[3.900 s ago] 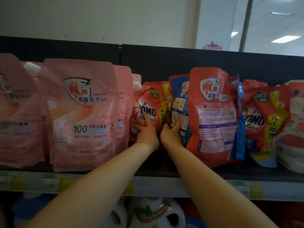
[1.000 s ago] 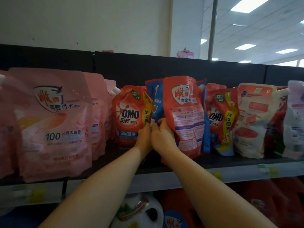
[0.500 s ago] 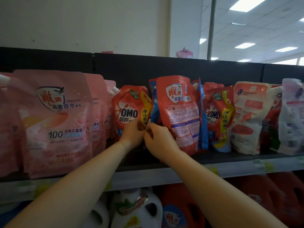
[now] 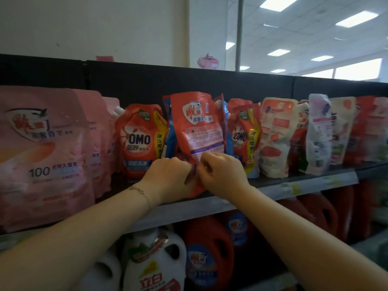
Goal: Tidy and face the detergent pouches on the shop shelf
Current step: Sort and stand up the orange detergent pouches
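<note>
On the top shelf (image 4: pixel 304 185), seen from the head camera, a red pouch (image 4: pixel 197 127) stands in the middle of the row. It is just beside an OMO pouch (image 4: pixel 139 139) on its left, with a blue pouch (image 4: pixel 227 131) tucked close behind it. Its bottom sits right at the front edge. The side with the small print faces out, so I think it is the wrong way round.

The left hand (image 4: pixel 168 177) and the right hand (image 4: pixel 222 173) are close together, almost touching. Both have curled fingers that pinch the bottom part of the red pouch.

This bag looks soft and full of liquid, so it is likely heavy and floppy. Its skin is shiny and may slip. The crinkled middle would squash if squeezed. A good place to hold is low down by the two bottom corners, or along the flat side edges, with one hand under it while it turns. Big pink pouches (image 4: pixel 42 154) stand well off to the left.
</note>
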Demonstrator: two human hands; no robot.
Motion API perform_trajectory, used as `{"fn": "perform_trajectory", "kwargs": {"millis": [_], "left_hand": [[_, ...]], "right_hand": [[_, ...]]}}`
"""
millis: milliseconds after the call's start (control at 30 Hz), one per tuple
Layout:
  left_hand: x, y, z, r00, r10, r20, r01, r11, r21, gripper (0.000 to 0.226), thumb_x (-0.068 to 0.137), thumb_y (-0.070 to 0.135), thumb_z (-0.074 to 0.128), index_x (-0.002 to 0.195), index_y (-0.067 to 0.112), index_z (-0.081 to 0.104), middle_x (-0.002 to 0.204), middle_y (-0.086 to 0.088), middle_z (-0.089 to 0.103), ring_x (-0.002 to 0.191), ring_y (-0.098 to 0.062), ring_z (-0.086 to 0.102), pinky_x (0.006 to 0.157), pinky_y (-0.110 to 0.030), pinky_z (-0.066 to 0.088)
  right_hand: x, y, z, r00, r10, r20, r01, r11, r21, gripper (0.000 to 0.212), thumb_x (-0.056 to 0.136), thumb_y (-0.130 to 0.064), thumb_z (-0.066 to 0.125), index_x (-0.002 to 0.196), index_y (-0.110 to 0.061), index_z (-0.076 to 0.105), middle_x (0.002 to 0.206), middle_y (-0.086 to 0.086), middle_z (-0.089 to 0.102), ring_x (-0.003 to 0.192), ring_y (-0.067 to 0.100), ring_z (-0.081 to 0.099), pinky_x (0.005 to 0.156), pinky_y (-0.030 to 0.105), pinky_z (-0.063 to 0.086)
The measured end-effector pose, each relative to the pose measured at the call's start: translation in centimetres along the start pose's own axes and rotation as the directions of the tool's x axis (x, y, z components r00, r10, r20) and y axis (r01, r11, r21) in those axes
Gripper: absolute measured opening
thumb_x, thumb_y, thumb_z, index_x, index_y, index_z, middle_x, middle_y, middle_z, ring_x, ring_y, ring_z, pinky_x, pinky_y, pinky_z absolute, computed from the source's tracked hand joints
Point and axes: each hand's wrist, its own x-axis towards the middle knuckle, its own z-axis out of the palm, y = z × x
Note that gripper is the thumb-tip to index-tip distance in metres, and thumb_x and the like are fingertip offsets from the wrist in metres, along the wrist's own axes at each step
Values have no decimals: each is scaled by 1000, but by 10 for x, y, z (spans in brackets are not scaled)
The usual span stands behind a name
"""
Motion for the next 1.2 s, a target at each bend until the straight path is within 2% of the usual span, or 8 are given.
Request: {"fn": "perform_trajectory", "kwargs": {"millis": [167,433,567,667,800,933,1067,1200], "left_hand": [[23,43,4,995,84,-59,-90,991,-96,24,93,41,46,80,22,46,80,0,59,74,-24,58,57,-31,38],[71,96,28,995,42,85,-21,972,-232,27,92,40,51,103,15,46,92,-3,51,82,-28,56,64,-39,47],[106,114,50,993,-67,93,92,948,-304,30,90,37,57,108,16,44,110,-8,53,96,-31,56,75,-41,50],[138,123,73,974,-185,132,223,890,-397,45,88,38,59,121,14,42,119,-10,52,99,-32,57,81,-41,51],[177,140,99,914,-379,143,399,787,-470,60,88,41,60,129,2,36,130,-19,50,112,-37,54,90,-41,48],[200,153,113,832,-549,78,503,687,-525,74,88,47,60,133,-2,29,134,-25,44,116,-44,50,92,-48,46],[210,153,122,787,-617,5,562,712,-420,51,95,45,47,123,4,37,126,-25,51,107,-45,54,85,-49,47],[209,159,124,812,-577,-87,518,782,-347,26,101,28,33,122,16,44,124,-20,56,102,-42,58,82,-45,48]], "right_hand": [[-15,31,-31,982,150,119,-133,981,-142,20,92,-29,52,80,-14,52,74,-3,52,64,21,48,54,30,30],[-28,81,-62,910,345,231,-290,926,-244,20,92,-32,49,84,-15,54,82,-3,51,74,21,52,58,32,35],[-33,110,-80,907,358,220,-307,922,-237,22,93,-35,48,81,-17,52,80,-4,50,71,20,50,57,31,35],[-34,133,-97,907,361,218,-315,923,-220,21,94,-36,46,82,-19,51,81,-6,50,72,22,51,59,30,33],[-34,167,-116,911,332,245,-280,934,-224,20,93,-33,47,97,-17,59,98,-1,60,90,25,59,65,32,38],[-31,200,-133,906,323,275,-262,936,-236,21,92,-31,47,96,-14,59,96,1,60,84,25,57,63,32,41],[-32,229,-140,905,331,268,-281,937,-208,17,90,-29,49,90,-14,57,86,1,57,74,24,53,54,28,33],[-34,247,-142,899,329,290,-283,940,-191,20,90,-29,48,92,-12,57,86,3,60,72,23,53,49,26,30]]}}
